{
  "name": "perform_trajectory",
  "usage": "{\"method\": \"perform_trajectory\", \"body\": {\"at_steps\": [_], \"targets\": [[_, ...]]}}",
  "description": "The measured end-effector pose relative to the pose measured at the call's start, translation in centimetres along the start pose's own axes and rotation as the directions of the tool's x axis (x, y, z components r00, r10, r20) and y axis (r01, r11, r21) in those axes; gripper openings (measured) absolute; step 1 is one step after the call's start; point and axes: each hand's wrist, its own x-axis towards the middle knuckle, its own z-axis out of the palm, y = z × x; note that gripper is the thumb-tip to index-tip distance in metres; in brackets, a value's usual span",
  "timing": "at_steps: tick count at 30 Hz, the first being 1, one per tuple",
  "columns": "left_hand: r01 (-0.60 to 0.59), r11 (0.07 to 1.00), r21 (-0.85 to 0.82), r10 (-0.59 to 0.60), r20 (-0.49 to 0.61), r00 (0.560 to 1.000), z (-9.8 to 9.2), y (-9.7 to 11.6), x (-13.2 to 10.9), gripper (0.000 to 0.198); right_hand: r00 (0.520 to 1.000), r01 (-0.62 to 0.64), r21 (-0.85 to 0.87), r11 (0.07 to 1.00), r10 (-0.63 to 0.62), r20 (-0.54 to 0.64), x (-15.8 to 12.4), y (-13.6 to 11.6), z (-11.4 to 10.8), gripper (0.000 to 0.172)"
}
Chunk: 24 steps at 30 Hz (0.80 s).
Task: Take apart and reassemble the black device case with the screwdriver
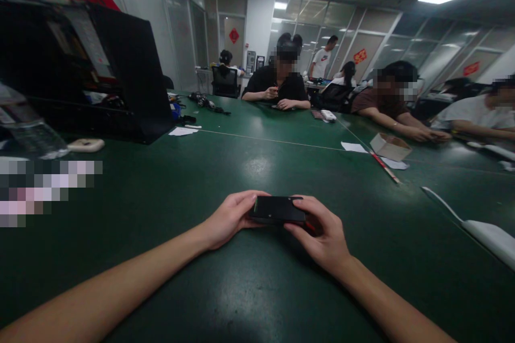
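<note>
A flat black device (277, 209), like a phone or a small case, is held just above the dark green table (257, 284) in front of me. My left hand (229, 218) grips its left end with the fingers curled round it. My right hand (324, 236) holds its right end, thumb on top, and something small and red shows under the fingers. Both forearms reach in from the bottom of the view.
A large black open case (86, 72) stands at the far left, with a clear plastic bottle (30, 128) and a small pale object (86, 144) near it. A cardboard box (389, 146), papers and a red stick lie to the right. Several other people sit across the table.
</note>
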Motion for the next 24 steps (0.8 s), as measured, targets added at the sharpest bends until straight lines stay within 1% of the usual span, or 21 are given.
{"method": "perform_trajectory", "body": {"at_steps": [2, 4, 5, 6, 7, 9, 11, 12, 14, 17, 20, 22, 24], "targets": [[-0.045, 0.996, 0.08, 0.047, -0.023, 0.999, -0.1, -0.1, 0.1, 0.035, 0.999, 0.012, 0.009, 1.0, -0.012, 0.037, 0.2, 0.1, -0.1, 0.04], [-0.094, 0.976, 0.197, 0.103, -0.039, 0.994, -0.2, -0.1, 0.2, 0.036, 0.995, -0.018, 0.038, 0.999, 0.014, 0.099, 0.4, 0.1, -0.2, 0.039], [-0.124, 0.953, 0.276, 0.142, -0.049, 0.989, -0.2, 0.0, 0.1, 0.036, 0.989, -0.067, 0.064, 0.996, 0.058, 0.134, 0.5, 0.0, -0.1, 0.037], [-0.159, 0.916, 0.367, 0.193, -0.057, 0.98, -0.2, 0.2, 0.0, 0.035, 0.978, -0.143, 0.098, 0.985, 0.126, 0.166, 0.5, -0.1, -0.1, 0.036], [-0.197, 0.865, 0.462, 0.252, -0.059, 0.966, -0.1, 0.4, -0.1, 0.034, 0.959, -0.236, 0.136, 0.962, 0.207, 0.194, 0.6, -0.3, -0.1, 0.035], [-0.27, 0.735, 0.622, 0.369, -0.033, 0.929, 0.1, 0.8, -0.4, 0.032, 0.9, -0.407, 0.183, 0.895, 0.359, 0.246, 0.8, -0.8, 0.1, 0.035], [-0.318, 0.642, 0.698, 0.437, 0.008, 0.9, 0.2, 1.1, -0.7, 0.032, 0.845, -0.512, 0.192, 0.837, 0.45, 0.29, 1.0, -1.3, 0.2, 0.034], [-0.329, 0.624, 0.709, 0.449, 0.019, 0.893, 0.2, 1.1, -0.7, 0.032, 0.827, -0.54, 0.194, 0.819, 0.474, 0.303, 1.0, -1.5, 0.2, 0.033], [-0.342, 0.647, 0.682, 0.445, 0.027, 0.895, 0.1, 1.1, -0.8, 0.033, 0.812, -0.57, 0.234, 0.788, 0.498, 0.303, 1.1, -1.7, 0.3, 0.031], [-0.348, 0.76, 0.549, 0.379, 0.061, 0.924, 0.1, 0.7, -0.6, 0.034, 0.823, -0.568, 0.331, 0.754, 0.508, 0.255, 0.9, -1.9, 0.4, 0.03], [-0.271, 0.851, 0.449, 0.262, 0.085, 0.961, 0.2, 0.3, -0.6, 0.054, 0.828, -0.56, 0.389, 0.731, 0.508, 0.237, 0.8, -2.2, 0.6, 0.03], [-0.221, 0.878, 0.424, 0.212, 0.071, 0.975, 0.2, 0.2, -0.6, 0.058, 0.8, -0.6, 0.401, 0.693, 0.539, 0.264, 0.8, -2.4, 0.7, 0.033], [-0.226, 0.891, 0.395, 0.216, 0.069, 0.974, 0.2, 0.3, -0.6, 0.058, 0.752, -0.658, 0.396, 0.641, 0.582, 0.309, 0.9, -2.7, 0.7, 0.037]]}}
